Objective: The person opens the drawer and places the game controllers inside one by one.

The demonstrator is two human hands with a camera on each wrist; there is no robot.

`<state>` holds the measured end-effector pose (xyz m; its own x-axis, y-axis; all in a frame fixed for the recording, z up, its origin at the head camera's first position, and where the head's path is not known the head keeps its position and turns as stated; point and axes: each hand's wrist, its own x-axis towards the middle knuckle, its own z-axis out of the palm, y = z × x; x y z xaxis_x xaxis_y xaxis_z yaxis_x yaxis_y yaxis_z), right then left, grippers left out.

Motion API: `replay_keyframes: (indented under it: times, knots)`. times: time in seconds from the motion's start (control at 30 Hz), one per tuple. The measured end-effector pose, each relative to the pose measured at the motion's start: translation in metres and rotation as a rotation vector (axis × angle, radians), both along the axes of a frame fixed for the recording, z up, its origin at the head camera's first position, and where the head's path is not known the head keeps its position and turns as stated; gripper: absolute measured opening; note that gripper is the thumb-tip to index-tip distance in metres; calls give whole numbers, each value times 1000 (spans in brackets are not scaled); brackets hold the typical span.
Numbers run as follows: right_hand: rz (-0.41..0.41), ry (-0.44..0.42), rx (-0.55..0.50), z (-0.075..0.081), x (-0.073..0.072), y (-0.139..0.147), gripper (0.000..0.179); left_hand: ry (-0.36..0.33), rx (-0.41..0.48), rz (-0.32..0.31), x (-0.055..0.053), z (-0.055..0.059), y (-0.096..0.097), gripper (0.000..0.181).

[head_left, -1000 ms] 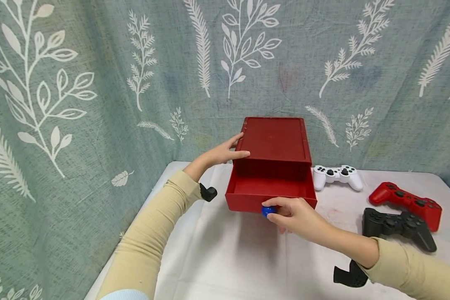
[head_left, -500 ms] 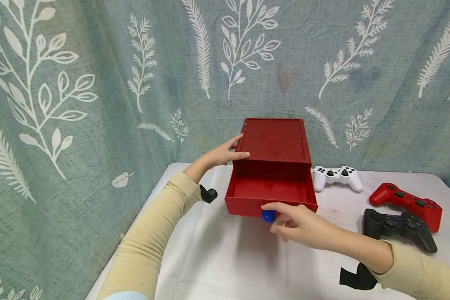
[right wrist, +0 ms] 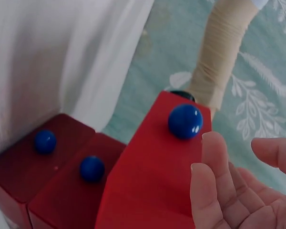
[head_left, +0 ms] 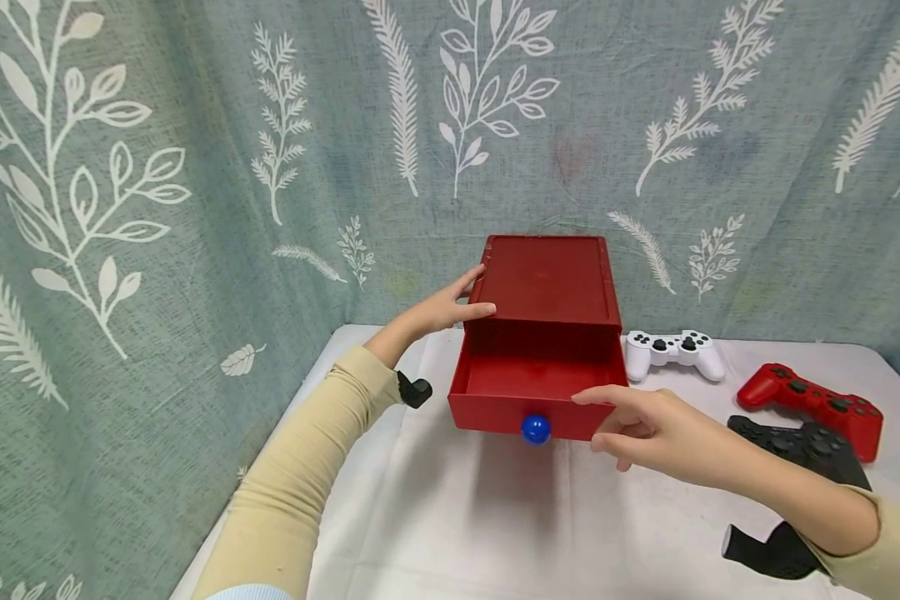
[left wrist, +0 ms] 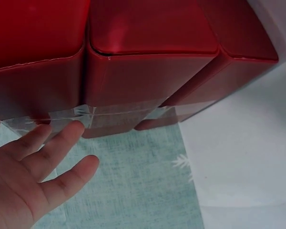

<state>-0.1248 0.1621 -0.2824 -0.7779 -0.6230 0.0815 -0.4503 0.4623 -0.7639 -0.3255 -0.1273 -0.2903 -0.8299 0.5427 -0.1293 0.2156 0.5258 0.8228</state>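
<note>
A red drawer unit (head_left: 547,275) stands against the curtain, its top drawer (head_left: 487,412) pulled out and bare inside. On that drawer's front is a round blue knob (head_left: 536,429). My left hand (head_left: 442,308) rests on the unit's top left edge with fingers spread; the left wrist view shows its fingers beside the taped side of the stacked drawers (left wrist: 148,81). Just right of the knob, my right hand (head_left: 648,429) holds nothing, its fingers loosely bent near the drawer's front right corner. Two lower drawers with blue knobs (right wrist: 92,169) appear shut in the right wrist view.
To the right on the white-covered table (head_left: 435,517) lie a white game controller (head_left: 675,352), a red one (head_left: 813,404) and a black one (head_left: 795,442), the last partly hidden by my right arm. A patterned green curtain (head_left: 345,167) hangs behind and along the left.
My right hand has let go of the blue knob and moved right, away from it. The drawer came out slightly further at first. My left hand stays on the unit.
</note>
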Motion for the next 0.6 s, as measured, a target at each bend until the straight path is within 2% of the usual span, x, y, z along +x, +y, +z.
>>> replay_keyframes:
  times: [0.4,0.6]
  knots:
    - [-68,-14,-78,3,-5,37,57,22,6,-10,-1,-1,-1,80]
    - [-101,70,-109,-3,-6,61,60,19,22,-11,0,-3,0,78]
